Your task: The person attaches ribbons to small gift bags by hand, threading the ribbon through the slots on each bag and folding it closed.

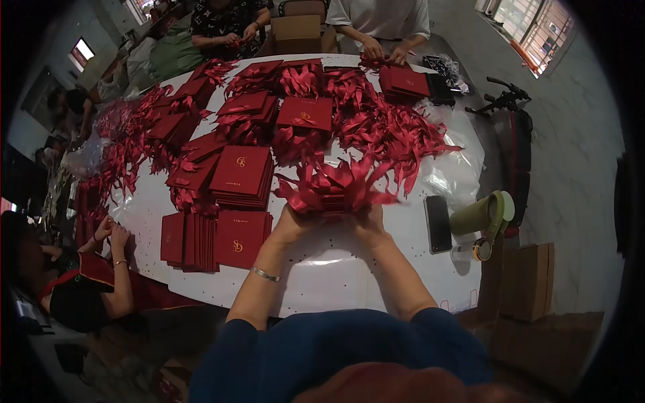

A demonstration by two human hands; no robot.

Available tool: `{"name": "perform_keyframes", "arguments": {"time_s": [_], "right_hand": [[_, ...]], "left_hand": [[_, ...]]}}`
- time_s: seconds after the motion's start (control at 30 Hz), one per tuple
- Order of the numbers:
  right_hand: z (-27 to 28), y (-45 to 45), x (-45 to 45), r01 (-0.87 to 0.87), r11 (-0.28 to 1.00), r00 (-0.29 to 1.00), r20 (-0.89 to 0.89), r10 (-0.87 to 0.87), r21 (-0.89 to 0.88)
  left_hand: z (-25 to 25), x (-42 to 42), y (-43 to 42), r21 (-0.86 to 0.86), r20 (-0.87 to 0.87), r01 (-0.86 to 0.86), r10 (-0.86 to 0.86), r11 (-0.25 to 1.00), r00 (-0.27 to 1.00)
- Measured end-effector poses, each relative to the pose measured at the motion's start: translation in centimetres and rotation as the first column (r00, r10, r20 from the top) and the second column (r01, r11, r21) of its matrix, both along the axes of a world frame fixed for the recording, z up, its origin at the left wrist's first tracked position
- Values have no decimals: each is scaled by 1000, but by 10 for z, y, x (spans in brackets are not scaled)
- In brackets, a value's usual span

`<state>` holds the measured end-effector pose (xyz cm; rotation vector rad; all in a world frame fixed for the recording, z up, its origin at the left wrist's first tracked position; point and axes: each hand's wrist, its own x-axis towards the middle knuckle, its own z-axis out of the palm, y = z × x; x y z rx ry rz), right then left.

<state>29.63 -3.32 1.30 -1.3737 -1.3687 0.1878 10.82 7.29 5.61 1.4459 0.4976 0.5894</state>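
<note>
Both my hands hold one bundle of red cards with ribbons (332, 199) over the white table. My left hand (292, 224) grips its left side and my right hand (366, 223) its right side; the fingers are partly hidden beneath the bundle. Loose red ribbon ends stick up and out from it. Left of my hands stands a neat stack of red cards with gold print (240, 174). Nearer the front edge, a red card (242, 238) lies flat beside a row of red cards (199, 242) standing on edge.
More ribboned red cards (306, 113) cover the table's (322, 289) far half. At right are a black phone (438, 224), a green bottle (474, 213) and a small jar (463, 252). Other people work at the far side and left. A cardboard box (527, 281) stands at right.
</note>
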Motion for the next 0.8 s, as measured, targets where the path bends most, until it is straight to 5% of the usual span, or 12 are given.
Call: {"name": "perform_keyframes", "arguments": {"time_s": [0.07, 0.1, 0.17, 0.2, 0.23, 0.37, 0.43, 0.47, 0.6, 0.7, 0.77, 0.8], "right_hand": [[29, -22, -19, 214, 930, 922, 376, -92, -297], [22, -27, -12, 244, 939, 878, 467, -107, -244], [24, -45, 13, 260, 913, 843, 535, -57, -313], [46, -47, 11, 278, 951, 836, 522, -168, -139], [75, -47, 6, 293, 955, 831, 485, -273, 37], [152, -30, -19, 14, 950, 847, 501, -178, 313], [154, -17, -38, 70, 993, 754, 647, -118, 99], [129, -2, -42, 106, 994, 702, 710, -52, -32], [77, 8, -47, 98, 943, 660, 730, 178, -319], [84, 2, -38, 63, 951, 686, 705, 180, -303], [109, -11, -20, 89, 979, 774, 631, 46, -181], [119, -17, -8, 99, 994, 829, 557, -58, -44]], "left_hand": [[-42, 8, -6, -287, 109, -148, 186, 947, 977], [-40, 9, -10, 112, 60, -216, 210, 970, 976], [-51, 7, -6, 99, -51, -148, 154, 984, 987], [-54, 10, -2, 79, -158, -70, 82, 994, 984], [-32, 8, 0, 430, -176, -29, 116, 902, 978], [-11, 8, -13, 359, -4, -130, 142, 924, 990], [7, 8, -26, 41, 122, -134, 128, 990, 984], [-9, 5, -16, 424, 95, -114, 81, 899, 992], [-36, -1, -16, 303, 19, -118, 118, 946, 993], [-22, -5, -10, 613, 31, -28, 12, 790, 999], [-25, 11, -12, -159, 295, 20, 28, 987, 955], [-13, 7, 0, 470, 18, -92, 95, 878, 995]]}}
